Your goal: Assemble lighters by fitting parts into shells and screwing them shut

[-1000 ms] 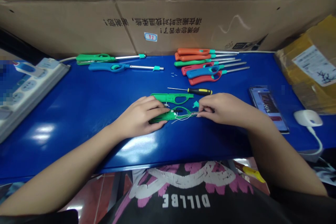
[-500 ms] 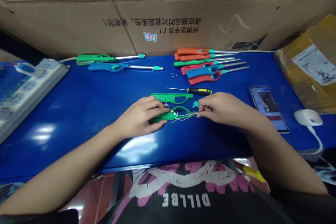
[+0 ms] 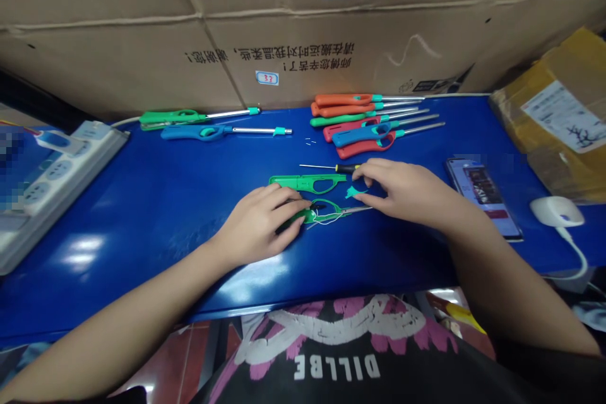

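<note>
My left hand has its fingers closed around the back end of an opened green lighter half. A black part, a white wire and a thin metal rod show in it, the rod pointing right. Above it lies the other green shell half. My right hand is open, thumb and fingers apart, with a small teal trigger piece beside its fingertips. Its index finger reaches the handle of a screwdriver; whether it touches is unclear.
Several lighters lie grouped at the back, with a green lighter and a blue lighter back left. Tiny white bits lie mid-table. A phone and white charger sit right, a power strip left. Cardboard stands behind.
My right hand has let go of the metal rod, opened and moved up toward the screwdriver handle. My left hand stays on the lighter half. The view has tilted slightly upward.
</note>
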Action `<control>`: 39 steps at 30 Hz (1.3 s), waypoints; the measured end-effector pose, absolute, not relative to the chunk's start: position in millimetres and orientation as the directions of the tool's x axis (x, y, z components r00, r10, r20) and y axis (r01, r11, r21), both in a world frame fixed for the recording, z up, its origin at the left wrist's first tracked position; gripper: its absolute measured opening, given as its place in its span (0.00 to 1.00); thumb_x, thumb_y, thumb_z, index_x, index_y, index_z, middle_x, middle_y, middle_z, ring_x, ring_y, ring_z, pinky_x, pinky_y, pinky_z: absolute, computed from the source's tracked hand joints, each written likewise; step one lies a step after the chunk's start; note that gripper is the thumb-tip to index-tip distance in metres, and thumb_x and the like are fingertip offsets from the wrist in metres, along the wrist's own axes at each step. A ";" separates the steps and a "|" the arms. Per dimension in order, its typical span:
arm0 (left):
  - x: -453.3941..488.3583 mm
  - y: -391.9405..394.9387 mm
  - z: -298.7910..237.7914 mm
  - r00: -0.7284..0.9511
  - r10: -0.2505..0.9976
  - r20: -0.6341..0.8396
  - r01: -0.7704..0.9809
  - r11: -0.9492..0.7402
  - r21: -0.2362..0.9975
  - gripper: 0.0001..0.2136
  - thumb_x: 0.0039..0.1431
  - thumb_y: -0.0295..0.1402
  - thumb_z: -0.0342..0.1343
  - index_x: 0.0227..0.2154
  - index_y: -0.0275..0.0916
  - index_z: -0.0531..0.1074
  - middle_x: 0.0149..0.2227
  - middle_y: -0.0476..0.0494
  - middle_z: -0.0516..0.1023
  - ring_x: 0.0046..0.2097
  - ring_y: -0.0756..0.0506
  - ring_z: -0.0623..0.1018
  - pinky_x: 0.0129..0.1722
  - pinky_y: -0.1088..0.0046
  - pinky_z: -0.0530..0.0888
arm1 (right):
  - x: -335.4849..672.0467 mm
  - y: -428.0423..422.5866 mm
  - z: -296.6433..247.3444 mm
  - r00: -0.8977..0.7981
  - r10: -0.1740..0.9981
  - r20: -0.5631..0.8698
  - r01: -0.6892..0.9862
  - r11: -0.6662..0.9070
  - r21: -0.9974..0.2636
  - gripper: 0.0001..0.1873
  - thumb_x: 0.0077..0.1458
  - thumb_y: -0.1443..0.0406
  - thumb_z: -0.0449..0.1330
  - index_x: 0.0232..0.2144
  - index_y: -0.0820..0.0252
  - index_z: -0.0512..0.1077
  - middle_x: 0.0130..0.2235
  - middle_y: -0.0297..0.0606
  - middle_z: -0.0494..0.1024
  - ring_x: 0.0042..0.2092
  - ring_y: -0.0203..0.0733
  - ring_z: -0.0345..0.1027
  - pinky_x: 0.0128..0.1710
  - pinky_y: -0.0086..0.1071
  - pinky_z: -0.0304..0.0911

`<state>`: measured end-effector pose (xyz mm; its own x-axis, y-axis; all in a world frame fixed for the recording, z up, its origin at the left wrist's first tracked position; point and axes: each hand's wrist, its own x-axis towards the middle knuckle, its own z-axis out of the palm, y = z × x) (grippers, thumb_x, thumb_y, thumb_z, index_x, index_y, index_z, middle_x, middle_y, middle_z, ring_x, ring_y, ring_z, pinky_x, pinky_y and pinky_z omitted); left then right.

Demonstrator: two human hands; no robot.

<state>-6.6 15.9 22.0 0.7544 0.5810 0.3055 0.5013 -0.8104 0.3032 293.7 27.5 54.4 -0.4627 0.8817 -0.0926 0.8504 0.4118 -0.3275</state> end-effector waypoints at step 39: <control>2.3 14.8 5.3 0.684 0.628 0.372 0.494 -0.773 0.398 0.08 0.70 0.34 0.55 0.46 0.39 0.77 0.41 0.43 0.80 0.43 0.45 0.79 0.44 0.66 0.76 | 252.0 16.1 22.4 -0.692 0.717 0.082 0.607 0.639 -0.472 0.09 0.68 0.62 0.55 0.44 0.58 0.73 0.46 0.42 0.75 0.44 0.42 0.70 0.42 0.34 0.63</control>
